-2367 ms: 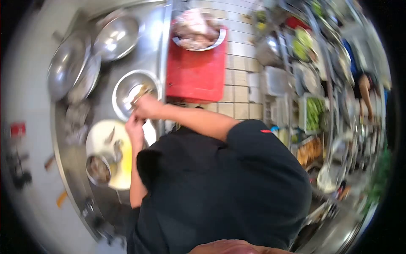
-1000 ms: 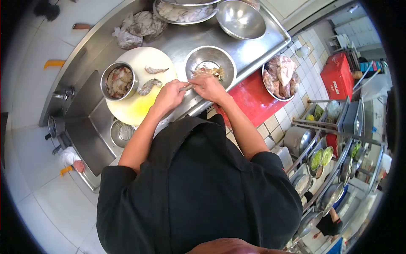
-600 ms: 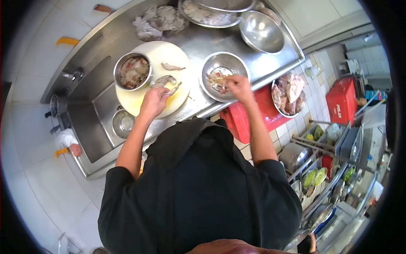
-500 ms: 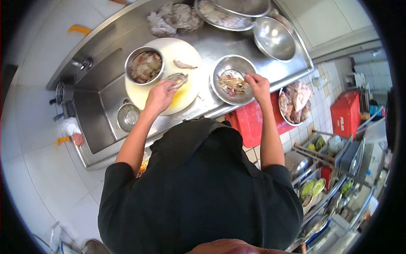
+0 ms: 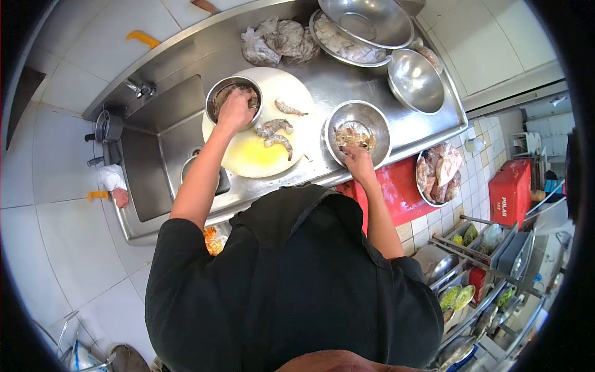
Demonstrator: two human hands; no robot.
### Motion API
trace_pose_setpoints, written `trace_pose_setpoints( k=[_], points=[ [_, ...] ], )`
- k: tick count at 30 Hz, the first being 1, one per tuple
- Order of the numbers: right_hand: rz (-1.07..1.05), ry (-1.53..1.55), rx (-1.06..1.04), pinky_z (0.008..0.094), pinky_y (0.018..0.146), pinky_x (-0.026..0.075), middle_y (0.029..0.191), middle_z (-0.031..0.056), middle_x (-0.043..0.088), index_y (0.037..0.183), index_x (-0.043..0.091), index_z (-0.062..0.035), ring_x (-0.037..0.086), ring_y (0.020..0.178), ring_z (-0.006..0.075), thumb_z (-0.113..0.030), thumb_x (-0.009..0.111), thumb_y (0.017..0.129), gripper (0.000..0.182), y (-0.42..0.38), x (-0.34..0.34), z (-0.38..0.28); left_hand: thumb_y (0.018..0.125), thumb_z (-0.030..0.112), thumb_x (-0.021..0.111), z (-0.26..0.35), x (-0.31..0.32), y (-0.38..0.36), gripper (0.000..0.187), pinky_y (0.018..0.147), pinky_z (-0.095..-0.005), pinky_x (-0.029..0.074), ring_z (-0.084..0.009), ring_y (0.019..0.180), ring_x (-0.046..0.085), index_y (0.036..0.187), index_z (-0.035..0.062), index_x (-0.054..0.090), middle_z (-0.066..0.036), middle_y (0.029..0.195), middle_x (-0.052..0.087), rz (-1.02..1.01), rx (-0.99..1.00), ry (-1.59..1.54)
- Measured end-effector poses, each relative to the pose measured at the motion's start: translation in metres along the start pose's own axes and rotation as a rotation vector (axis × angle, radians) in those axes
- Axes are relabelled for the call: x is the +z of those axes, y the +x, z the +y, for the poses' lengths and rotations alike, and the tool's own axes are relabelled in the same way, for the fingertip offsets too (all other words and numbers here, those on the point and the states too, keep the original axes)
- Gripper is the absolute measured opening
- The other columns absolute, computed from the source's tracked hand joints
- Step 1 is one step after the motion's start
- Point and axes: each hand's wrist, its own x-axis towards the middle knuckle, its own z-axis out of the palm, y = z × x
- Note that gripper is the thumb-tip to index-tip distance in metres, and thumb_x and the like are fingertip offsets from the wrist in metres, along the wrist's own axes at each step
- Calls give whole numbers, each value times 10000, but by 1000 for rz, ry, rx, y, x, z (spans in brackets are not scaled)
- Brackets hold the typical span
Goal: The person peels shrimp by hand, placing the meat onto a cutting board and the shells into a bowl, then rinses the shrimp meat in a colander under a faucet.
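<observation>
My left hand [image 5: 237, 113] reaches into a steel pot [image 5: 259, 93] of shrimp on the round cutting board [image 5: 297, 93]; its fingertips are hidden inside. Beside the pot on the board lie a grey shrimp [image 5: 273, 128], a curled shrimp [image 5: 280, 145] and a slimmer shrimp [image 5: 290, 108] farther back. My right hand [image 5: 359, 164] dips over the near rim of a steel bowl [image 5: 379, 124], its fingers bunched against the shrimp shells [image 5: 356, 136] inside. Whatever those fingers pinch, if anything, is too small to make out.
A sink basin [image 5: 145, 180] lies to the left, with a faucet [image 5: 139, 88] behind it. Plastic bags [image 5: 285, 40] and steel bowls [image 5: 416, 80] stand at the counter's back. A bowl of meat [image 5: 439, 173] sits by a red crate lid [image 5: 403, 192] at right.
My left hand has moved from the board into the pot, leaving a shrimp behind on the board. My right hand has shifted from the bowl's right side to its near side, down among the shells.
</observation>
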Motion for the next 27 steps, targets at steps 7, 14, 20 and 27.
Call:
trace_pose_setpoints(
  k=[7,14,20,27],
  points=[
    [20,77,88,389,948,500,1150,229,668,1106,710,-19,646,1082,362,-87,615,835,295,-17,-6,1,792,189,642,11,-3,6,262,897,-472,504,-330,1064,608,984,21,700,-164,1079,605,-57,-155,54],
    [66,80,97,393,898,516,1079,216,689,1077,711,-17,667,1005,369,-98,616,842,266,-15,0,16,779,221,714,-13,15,2,369,965,-440,472,-354,1113,588,1093,27,713,-192,1170,591,19,18,-24],
    [79,41,0,377,851,529,1019,218,703,1065,711,3,693,946,330,-117,636,853,255,-6,9,12,764,174,659,-22,32,18,340,966,-441,468,-367,1092,588,1087,88,722,-194,1167,583,-44,-106,-143],
    [44,63,8,390,851,524,1035,228,697,1073,717,-15,685,947,361,-126,621,845,271,-7,9,8,727,203,659,12,-5,1,277,889,-457,493,-359,1035,610,961,54,652,-169,1084,595,-91,-134,-86]
  ],
)
